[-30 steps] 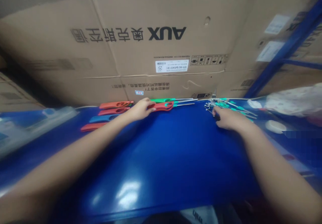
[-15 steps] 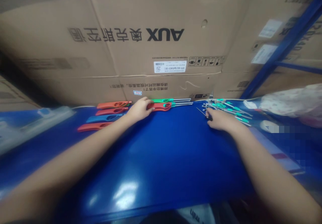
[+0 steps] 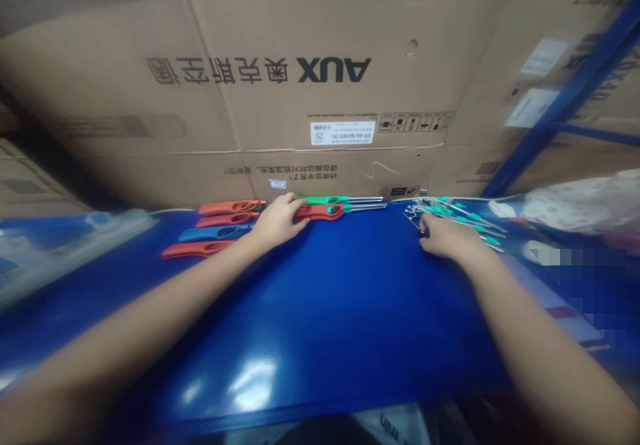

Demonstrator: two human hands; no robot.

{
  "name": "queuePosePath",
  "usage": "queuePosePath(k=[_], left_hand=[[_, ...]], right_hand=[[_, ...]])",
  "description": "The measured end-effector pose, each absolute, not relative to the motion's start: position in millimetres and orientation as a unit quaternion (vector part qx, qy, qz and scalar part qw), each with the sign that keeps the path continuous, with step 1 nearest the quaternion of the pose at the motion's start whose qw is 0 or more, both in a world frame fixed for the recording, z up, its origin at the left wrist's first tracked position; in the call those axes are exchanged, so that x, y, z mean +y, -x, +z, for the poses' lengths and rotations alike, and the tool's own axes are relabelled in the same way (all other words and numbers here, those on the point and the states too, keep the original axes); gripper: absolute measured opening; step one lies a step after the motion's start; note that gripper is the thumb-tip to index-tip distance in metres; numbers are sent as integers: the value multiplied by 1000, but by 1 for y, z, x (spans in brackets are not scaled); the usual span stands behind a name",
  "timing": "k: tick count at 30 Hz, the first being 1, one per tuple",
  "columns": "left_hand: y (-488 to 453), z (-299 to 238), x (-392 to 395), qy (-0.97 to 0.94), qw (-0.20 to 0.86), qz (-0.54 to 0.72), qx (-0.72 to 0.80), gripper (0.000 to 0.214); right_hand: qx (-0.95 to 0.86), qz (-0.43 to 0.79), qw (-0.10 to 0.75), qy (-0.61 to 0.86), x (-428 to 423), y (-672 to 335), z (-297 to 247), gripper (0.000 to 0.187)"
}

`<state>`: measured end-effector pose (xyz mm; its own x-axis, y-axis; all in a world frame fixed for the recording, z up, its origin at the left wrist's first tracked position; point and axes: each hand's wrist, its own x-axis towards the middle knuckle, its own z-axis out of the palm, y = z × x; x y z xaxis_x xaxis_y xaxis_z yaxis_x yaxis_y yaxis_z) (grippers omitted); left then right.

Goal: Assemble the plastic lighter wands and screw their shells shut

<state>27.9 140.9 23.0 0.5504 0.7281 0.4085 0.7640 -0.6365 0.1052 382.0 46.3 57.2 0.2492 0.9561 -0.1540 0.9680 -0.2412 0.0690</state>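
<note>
My left hand [image 3: 281, 221] is closed on the rear of a red long-nosed lighter [image 3: 323, 212] lying on the blue tabletop. A green lighter [image 3: 325, 200] lies just behind it, and both have silver tubes pointing right. My right hand [image 3: 445, 235] is closed round a thin metal tool with a dark handle [image 3: 425, 230]; its exact kind is hard to make out. The tool's tip is beside a loose pile of metal lighter tubes with green ends [image 3: 467, 217]. To the left of my left hand lie red handles [image 3: 220, 219] and a blue handle [image 3: 207, 233].
A large cardboard box [image 3: 250, 111] stands upright along the back edge of the blue table [image 3: 320, 325]. Clear plastic packaging [image 3: 75, 251] lies at left. At right are a patterned cloth [image 3: 575, 205], a flat sheet [image 3: 550, 298] and a blue metal post [image 3: 560, 98].
The whole view has shifted slightly. My right hand and its tool have moved a little right, closer to the tube pile. My left hand stays on the red lighter.
</note>
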Motion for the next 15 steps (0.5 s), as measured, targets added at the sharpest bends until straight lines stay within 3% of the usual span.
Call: queuePosePath(k=[11,15], left_hand=[[-26,24,108,887,36,-207,-412,40],[0,26,88,893,15,-182,-412,30]], right_hand=[[647,49,-13,-761,53,-385,43,23],[715,47,-60,-695,55,-376,41,14]])
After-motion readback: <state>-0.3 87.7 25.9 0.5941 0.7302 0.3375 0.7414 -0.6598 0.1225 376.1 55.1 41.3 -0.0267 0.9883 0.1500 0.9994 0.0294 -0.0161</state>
